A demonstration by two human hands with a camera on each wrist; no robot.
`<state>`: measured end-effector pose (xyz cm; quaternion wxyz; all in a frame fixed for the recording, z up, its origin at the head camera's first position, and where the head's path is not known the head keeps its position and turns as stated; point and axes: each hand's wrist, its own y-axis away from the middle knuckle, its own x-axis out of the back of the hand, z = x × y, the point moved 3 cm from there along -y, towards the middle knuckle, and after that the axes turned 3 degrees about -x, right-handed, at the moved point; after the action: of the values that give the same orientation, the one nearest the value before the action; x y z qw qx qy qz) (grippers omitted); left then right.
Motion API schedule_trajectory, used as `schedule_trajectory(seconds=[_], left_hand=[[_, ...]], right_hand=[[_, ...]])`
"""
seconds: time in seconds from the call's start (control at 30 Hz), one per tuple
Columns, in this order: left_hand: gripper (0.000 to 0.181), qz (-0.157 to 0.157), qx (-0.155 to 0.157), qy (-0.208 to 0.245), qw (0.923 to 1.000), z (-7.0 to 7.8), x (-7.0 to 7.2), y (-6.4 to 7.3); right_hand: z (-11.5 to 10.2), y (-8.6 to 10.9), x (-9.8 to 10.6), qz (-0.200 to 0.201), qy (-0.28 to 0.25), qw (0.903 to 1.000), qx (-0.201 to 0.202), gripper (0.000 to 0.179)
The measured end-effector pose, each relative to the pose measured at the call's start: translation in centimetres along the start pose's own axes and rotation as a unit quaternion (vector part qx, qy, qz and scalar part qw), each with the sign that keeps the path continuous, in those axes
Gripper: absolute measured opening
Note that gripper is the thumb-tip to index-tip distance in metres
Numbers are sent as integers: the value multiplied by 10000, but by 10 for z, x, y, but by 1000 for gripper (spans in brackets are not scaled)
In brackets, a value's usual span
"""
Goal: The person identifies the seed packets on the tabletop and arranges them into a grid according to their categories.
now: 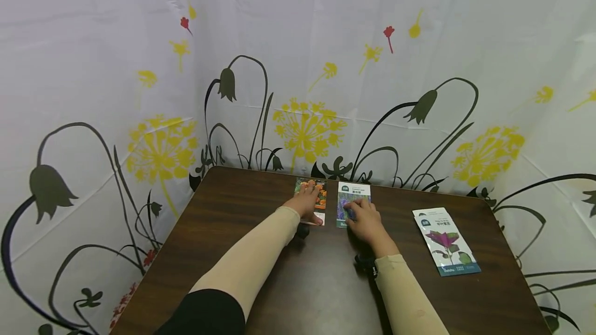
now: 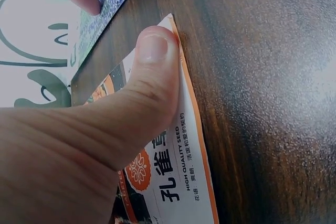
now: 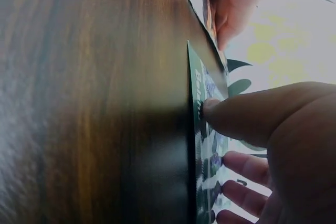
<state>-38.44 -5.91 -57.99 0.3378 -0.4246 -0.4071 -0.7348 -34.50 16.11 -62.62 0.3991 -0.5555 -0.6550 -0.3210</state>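
Observation:
Near the far edge of the table lies a seed packet with orange flowers (image 1: 322, 199), its white end printed with Chinese characters in the left wrist view. My left hand (image 1: 304, 203) rests on it with spread fingers, the thumb (image 2: 155, 59) straight along one corner. Just to the right is a second seed packet, with purple flowers (image 1: 354, 188). On this one my right hand (image 1: 368, 225) places its fingertips; the right wrist view shows the thumb (image 3: 236, 113) and separate fingers touching its face without curling round it. Both packets lie flat, partly covered by the hands.
Farther right on the brown wooden table (image 1: 223, 211) lie overlapping seed packets (image 1: 446, 242), the top one showing a magenta flower. A white curtain (image 1: 298, 25) with flower prints hangs behind the table's far edge.

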Motion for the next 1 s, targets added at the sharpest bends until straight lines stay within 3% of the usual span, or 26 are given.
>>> schedule_trajectory(seconds=[0.6, 1.0], left_hand=[[119, 5, 28, -105, 9999, 5, 5, 2], [120, -80, 70, -72, 9999, 3, 3, -1]], right_hand=[[-5, 10, 2, 282, -299, 9991, 45, 43], [-3, 33, 7, 715, -599, 9956, -10, 43]])
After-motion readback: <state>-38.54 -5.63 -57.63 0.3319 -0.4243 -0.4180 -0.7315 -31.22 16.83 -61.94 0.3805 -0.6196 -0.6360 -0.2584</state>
